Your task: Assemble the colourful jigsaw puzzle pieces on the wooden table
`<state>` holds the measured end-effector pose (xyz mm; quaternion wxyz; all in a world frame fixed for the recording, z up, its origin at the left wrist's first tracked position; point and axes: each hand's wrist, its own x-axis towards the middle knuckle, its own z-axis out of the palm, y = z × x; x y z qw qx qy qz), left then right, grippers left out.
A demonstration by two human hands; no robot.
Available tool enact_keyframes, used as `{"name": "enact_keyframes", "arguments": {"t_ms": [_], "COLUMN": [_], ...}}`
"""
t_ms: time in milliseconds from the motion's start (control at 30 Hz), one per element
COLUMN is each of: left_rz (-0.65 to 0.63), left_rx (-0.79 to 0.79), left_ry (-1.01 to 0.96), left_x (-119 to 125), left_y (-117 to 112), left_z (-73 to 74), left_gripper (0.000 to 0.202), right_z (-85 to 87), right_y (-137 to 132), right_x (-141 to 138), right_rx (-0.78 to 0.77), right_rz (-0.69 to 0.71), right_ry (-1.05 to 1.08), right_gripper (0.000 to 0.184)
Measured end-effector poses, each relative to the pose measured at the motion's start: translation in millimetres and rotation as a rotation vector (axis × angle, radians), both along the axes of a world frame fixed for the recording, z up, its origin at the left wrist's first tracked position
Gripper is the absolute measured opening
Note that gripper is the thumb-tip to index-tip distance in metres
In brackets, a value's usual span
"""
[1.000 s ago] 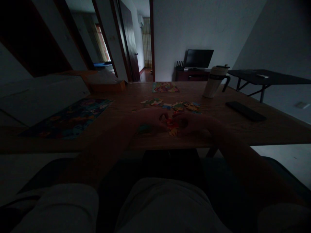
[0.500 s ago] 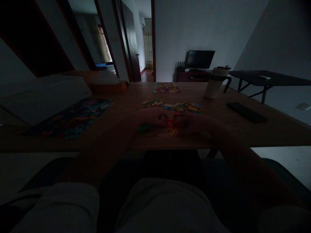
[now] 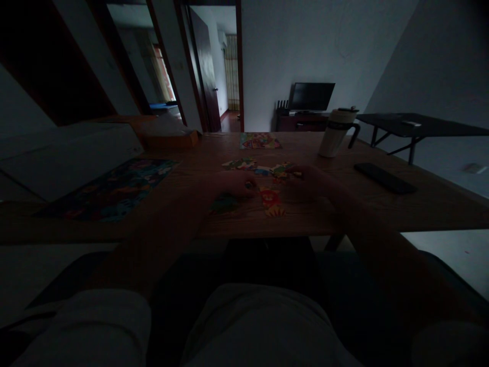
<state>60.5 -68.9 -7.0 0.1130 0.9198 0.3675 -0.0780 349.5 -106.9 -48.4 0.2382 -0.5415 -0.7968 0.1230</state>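
Note:
Two red and yellow puzzle pieces (image 3: 270, 198), apparently joined, lie near the table's front edge between my hands. My left hand (image 3: 234, 182) is just left of them, its fingers curled together; whatever they hold is hidden in the dim light. A dark green piece (image 3: 224, 204) lies below that hand, partly covered by the wrist. My right hand (image 3: 315, 181) reaches over the loose puzzle pieces (image 3: 280, 171) behind, its bent fingertips closed on a piece at their right end. More loose pieces (image 3: 240, 163) lie farther left, beyond my left hand.
A colourful picture sheet (image 3: 260, 140) lies at the back of the wooden table, and a larger dark patterned sheet (image 3: 110, 188) at the left. An orange box (image 3: 171, 140) stands behind that. To the right are a white tumbler (image 3: 336, 135) with a handle and a black phone-like slab (image 3: 384, 177).
My hands have come apart from the red and yellow pieces, which now show uncovered. My right hand has moved away from me to the loose pieces; the left has shifted slightly left.

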Motion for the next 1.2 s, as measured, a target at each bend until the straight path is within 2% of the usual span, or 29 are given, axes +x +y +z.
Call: {"name": "enact_keyframes", "arguments": {"t_ms": [167,333,433,567,633,733,933,1200], "left_rz": [-0.003,-0.014,0.001,-0.018,-0.058,-0.089,-0.094,-0.088], "left_rx": [-0.05,-0.058,-0.036,0.041,0.07,0.07,0.087,0.092], "left_ry": [0.087,0.097,0.051,-0.07,-0.12,-0.153,-0.159,-0.167], "left_x": [3,4,3,2,2,2,2,4], "left_y": [4,2,-1,-4,-6,-6,-2,-2], "left_z": [10.1,15.5,11.1,-2.9,-10.0,-16.9,-20.6,-22.1], "left_gripper": [0.043,0.049,0.048,0.045,0.045,0.044,0.042,0.042], "right_z": [-7.2,-13.5,-13.4,-9.7,-8.4,-8.1,-10.4,-5.5], "right_y": [6,13,15,12,10,12,20,14], "right_x": [2,-2,-4,-4,-3,-2,-6,-13], "right_rx": [-0.034,-0.039,-0.033,-0.014,-0.007,0.001,-0.01,-0.126], "right_rz": [-0.07,-0.098,-0.137,-0.228,-0.217,-0.128,-0.06,-0.15], "right_ry": [-0.141,-0.126,-0.136,-0.127,-0.083,0.023,0.19,0.456], "right_gripper": [0.046,0.056,0.059,0.066,0.062,0.05,0.039,0.019]}}
